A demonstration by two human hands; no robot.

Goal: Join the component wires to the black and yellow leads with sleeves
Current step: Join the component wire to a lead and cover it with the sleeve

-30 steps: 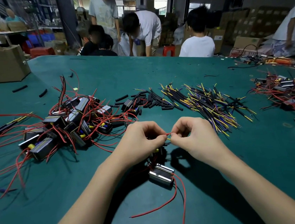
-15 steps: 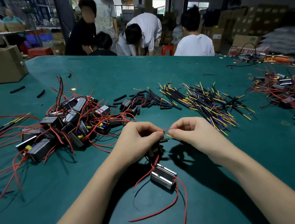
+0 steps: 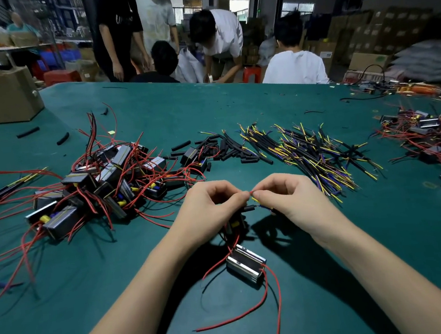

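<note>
While the component (image 3: 246, 267) lies on the green table (image 3: 389, 257) just below, the left hand (image 3: 213, 209) pinches its red wire (image 3: 249, 193) tip-to-tip against the yellow lead (image 3: 254, 199) pinched by the right hand (image 3: 288, 197), apparently to twist them together before sleeving.

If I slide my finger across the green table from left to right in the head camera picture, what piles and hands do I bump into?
Pile of components with red wires → loose black sleeves → left hand → right hand → black and yellow leads → second pile of components at the right edge.
</note>
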